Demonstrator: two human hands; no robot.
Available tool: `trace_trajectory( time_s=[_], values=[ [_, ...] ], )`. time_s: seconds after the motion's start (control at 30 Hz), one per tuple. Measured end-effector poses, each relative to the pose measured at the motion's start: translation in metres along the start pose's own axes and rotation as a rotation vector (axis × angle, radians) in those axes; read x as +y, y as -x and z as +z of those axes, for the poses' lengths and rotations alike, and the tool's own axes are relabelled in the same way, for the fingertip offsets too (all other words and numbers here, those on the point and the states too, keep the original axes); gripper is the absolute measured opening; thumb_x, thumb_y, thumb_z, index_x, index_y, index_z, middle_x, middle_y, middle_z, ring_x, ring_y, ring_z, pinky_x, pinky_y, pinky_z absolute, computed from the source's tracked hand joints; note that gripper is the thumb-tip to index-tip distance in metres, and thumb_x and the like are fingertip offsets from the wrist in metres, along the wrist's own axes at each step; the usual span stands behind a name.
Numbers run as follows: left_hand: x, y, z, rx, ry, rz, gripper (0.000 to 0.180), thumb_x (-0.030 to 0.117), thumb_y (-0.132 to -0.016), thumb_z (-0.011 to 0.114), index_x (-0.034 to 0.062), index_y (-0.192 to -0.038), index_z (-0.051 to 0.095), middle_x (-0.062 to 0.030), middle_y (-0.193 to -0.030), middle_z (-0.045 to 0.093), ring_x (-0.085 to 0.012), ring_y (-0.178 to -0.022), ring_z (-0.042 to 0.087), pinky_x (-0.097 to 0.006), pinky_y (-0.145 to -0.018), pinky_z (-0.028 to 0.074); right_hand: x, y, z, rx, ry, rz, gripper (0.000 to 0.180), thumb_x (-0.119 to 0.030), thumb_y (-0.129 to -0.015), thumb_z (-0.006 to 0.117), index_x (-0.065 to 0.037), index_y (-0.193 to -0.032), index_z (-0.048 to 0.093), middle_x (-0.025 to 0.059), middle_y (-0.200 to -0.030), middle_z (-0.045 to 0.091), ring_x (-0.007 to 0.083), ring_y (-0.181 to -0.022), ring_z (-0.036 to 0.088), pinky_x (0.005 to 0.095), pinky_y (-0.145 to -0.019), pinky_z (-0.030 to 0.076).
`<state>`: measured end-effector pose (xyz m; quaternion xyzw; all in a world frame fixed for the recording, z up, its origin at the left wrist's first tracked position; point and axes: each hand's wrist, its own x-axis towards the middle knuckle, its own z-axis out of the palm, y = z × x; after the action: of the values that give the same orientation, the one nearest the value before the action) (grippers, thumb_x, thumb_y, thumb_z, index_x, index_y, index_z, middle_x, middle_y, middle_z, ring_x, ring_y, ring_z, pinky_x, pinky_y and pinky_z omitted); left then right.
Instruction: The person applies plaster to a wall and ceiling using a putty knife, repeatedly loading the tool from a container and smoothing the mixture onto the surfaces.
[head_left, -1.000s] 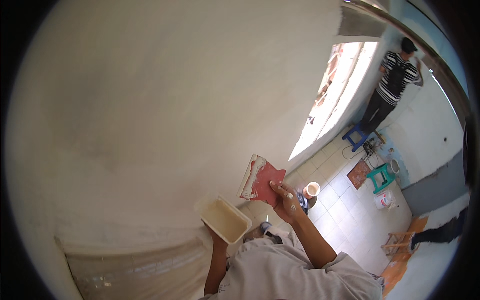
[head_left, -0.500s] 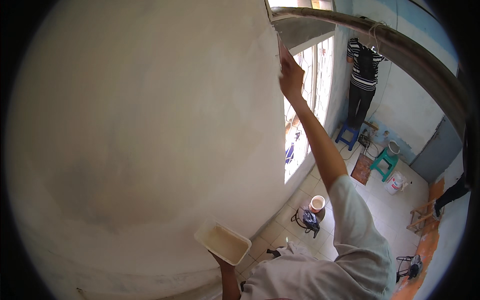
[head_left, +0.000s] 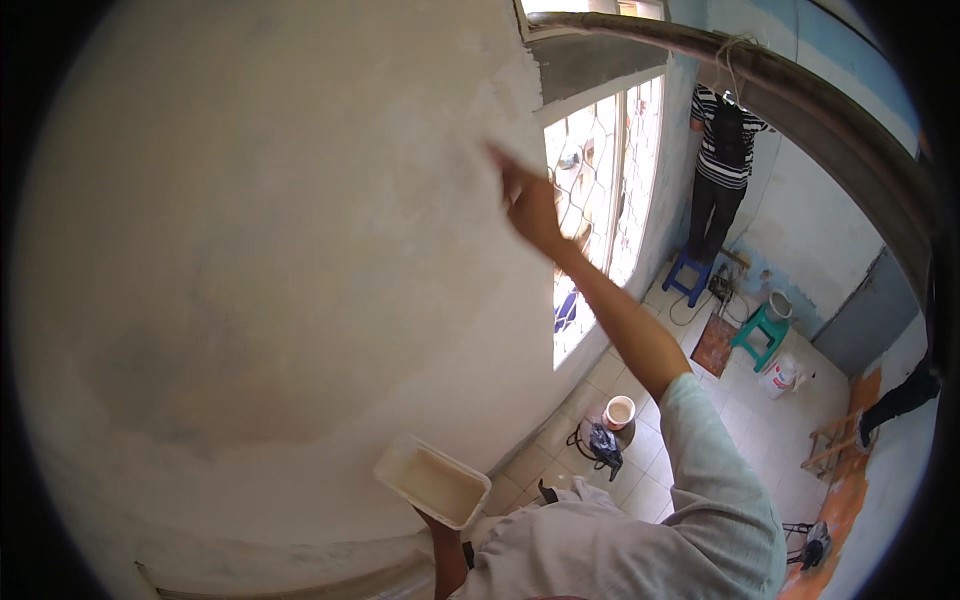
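Note:
My left hand [head_left: 438, 522] holds a white rectangular plastic tub [head_left: 400, 464] from below, close to the wall; beige paste covers its bottom. The fingers under the tub are mostly hidden. Higher up, my right arm is stretched out, and the closed right hand [head_left: 535, 212] grips a thin, flat scraper [head_left: 498, 158], smeared by motion. The scraper is in front of the pale plastered wall [head_left: 300, 250], left of the window; whether it touches the surface I cannot tell.
A barred window [head_left: 605, 170] adjoins the wall. A curved pipe [head_left: 780, 75] crosses the upper right. Below stand a paste bucket [head_left: 619, 411], a green stool [head_left: 762, 336] and a white pail [head_left: 780, 376]. One person [head_left: 722, 140] stands on a blue stool [head_left: 688, 277]; another's leg [head_left: 895, 398] shows at right.
My right hand has moved down and left with the scraper, from the wall's edge by the window's upper corner onto the wall face. The left hand keeps hold of the tub.

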<state>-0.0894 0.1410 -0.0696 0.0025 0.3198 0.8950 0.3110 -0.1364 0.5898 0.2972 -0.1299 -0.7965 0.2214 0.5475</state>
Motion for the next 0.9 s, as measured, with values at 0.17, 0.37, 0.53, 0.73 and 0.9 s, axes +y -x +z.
trace_trajectory(
  time_s=[0.17,0.37,0.53,0.73,0.9],
  values=[
    [-0.017,-0.007,0.011,-0.022,0.012,-0.036,0.072,0.072,-0.099,0.026,0.0073,-0.120,0.049,-0.0091,-0.112,0.055,-0.0245,-0.094,0.053,-0.040,-0.078,0.042,0.052,-0.106,-0.006,0.266,0.205,-0.034,0.042,-0.005,-0.093,0.052,-0.003,-0.135,0.057,0.0161,-0.083,0.068,0.0339,-0.065,0.066,0.0463,-0.060,0.053],
    [-0.014,-0.006,0.011,0.018,0.026,-0.002,0.071,0.071,-0.099,0.026,0.0075,-0.123,0.048,-0.0090,-0.115,0.054,-0.0246,-0.097,0.052,-0.041,-0.081,0.041,-0.056,-0.017,0.057,0.056,0.203,-0.088,0.053,-0.004,-0.089,0.056,0.007,-0.140,0.045,0.0311,-0.122,0.063,0.0384,-0.083,0.071,0.0456,-0.074,0.058],
    [-0.017,-0.010,0.011,0.030,0.035,0.003,0.071,0.070,-0.100,0.025,0.0078,-0.125,0.047,-0.0088,-0.118,0.053,-0.0247,-0.100,0.051,-0.041,-0.084,0.041,-0.015,0.013,-0.007,-0.210,-0.021,-0.233,0.051,0.001,-0.091,0.050,-0.009,-0.141,0.052,0.0188,-0.118,0.068,0.0353,-0.098,0.068,0.0447,-0.082,0.056],
    [-0.028,-0.022,0.028,0.006,0.052,-0.027,0.070,0.069,-0.100,0.025,0.0081,-0.127,0.046,-0.0087,-0.121,0.052,-0.0248,-0.103,0.050,-0.041,-0.087,0.040,0.055,-0.134,-0.044,0.388,0.151,-0.212,0.038,-0.012,-0.099,0.053,-0.007,-0.136,0.056,0.0181,-0.077,0.068,0.0358,-0.064,0.065,0.0444,-0.057,0.049],
    [-0.020,-0.021,0.027,0.031,0.050,-0.012,0.070,0.069,-0.101,0.025,0.0083,-0.130,0.044,-0.0085,-0.124,0.051,-0.0249,-0.106,0.050,-0.042,-0.090,0.039,-0.016,-0.053,0.065,0.135,0.256,-0.254,0.065,0.001,-0.085,0.057,-0.007,-0.149,0.043,0.0231,-0.133,0.060,0.0339,-0.103,0.069,0.0424,-0.066,0.057]
  ],
)
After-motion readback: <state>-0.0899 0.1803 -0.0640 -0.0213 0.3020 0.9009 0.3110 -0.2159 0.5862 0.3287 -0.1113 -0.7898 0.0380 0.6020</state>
